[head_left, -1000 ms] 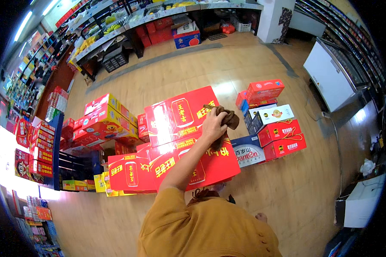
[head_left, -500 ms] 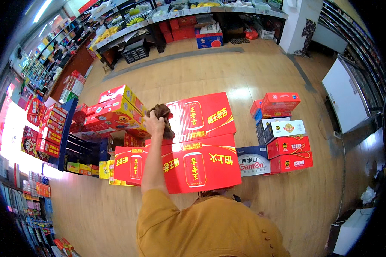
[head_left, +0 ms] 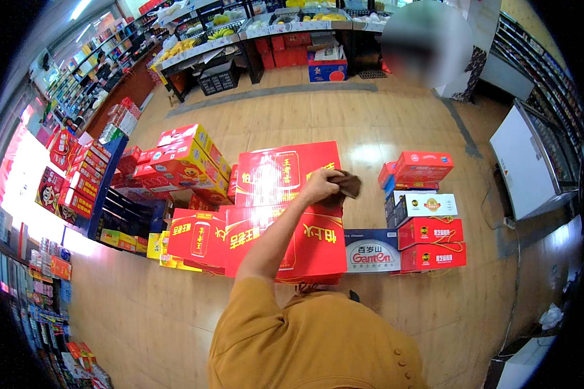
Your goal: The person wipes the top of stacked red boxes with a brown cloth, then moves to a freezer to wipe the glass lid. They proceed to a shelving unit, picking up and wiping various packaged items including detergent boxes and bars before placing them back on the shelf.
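Observation:
My left hand (head_left: 321, 187) is closed on a dark brown cloth (head_left: 348, 184) at the right edge of a large red carton (head_left: 263, 178) with a picture of a can on top. Bunched up, the cloth hangs partly past that edge. My left forearm crosses over a second red carton (head_left: 315, 243) in front of it. Another red carton (head_left: 198, 236) stands to the left. My right hand is not in view.
Right of the cartons are a grey-blue box (head_left: 373, 251) and stacked red gift boxes (head_left: 433, 255). Red and yellow cartons (head_left: 182, 162) are piled on the left beside a dark blue rack (head_left: 104, 188). Beyond the wooden floor is a fruit stand (head_left: 292, 26); a white freezer (head_left: 522, 162) stands right.
My left hand has swept the cloth rightward, from the far carton's left edge to its right edge. The view has shifted slightly.

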Available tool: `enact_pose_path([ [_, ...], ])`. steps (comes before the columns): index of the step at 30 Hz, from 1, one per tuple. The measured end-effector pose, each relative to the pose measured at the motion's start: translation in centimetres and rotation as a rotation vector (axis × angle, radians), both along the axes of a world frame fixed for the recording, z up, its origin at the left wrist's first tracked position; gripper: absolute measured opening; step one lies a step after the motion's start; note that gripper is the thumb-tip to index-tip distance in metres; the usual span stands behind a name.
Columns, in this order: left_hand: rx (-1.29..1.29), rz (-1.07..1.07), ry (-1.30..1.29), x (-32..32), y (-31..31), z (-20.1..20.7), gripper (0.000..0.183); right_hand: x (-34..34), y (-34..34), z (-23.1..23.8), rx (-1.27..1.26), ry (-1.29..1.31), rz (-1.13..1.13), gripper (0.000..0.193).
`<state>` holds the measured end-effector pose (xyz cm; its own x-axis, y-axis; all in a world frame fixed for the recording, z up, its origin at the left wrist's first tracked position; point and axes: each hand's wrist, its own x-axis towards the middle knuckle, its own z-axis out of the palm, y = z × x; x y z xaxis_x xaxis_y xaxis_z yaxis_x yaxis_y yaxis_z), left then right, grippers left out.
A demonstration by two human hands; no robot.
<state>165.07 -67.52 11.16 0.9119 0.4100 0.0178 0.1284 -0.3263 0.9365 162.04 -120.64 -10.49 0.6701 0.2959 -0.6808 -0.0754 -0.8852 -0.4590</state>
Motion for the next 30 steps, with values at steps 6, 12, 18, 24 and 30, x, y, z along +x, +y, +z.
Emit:
enact_pose_path([
  [6, 0.215, 0.05, -0.231, -1.8, -8.0, 3.9, 0.034, 0.6, -1.6, -2.6, -0.005, 0.026, 0.016, 0.027],
  [12, 0.547, 0.56, -0.092, -10.8, -5.7, 2.5, 0.032, 1.0, -3.2, -3.8, -0.013, 0.051, 0.045, 0.026],
  [18, 0.586, 1.144, 0.19, -20.0, -3.0, 1.3, 0.036, 1.0, -4.8, -5.1, -0.004, 0.053, 0.045, 0.024],
  [24, 0.598, 1.118, 0.172, -16.6, -7.2, 0.5, 0.038, -0.1, -5.7, -4.6, 0.064, 0.035, -0.021, 0.023],
  [30, 0.621, 0.532, -0.141, -8.3, -15.2, -0.1, 0.037, -1.9, -7.6, -6.8, -0.064, -0.004, -0.062, 0.027],
])
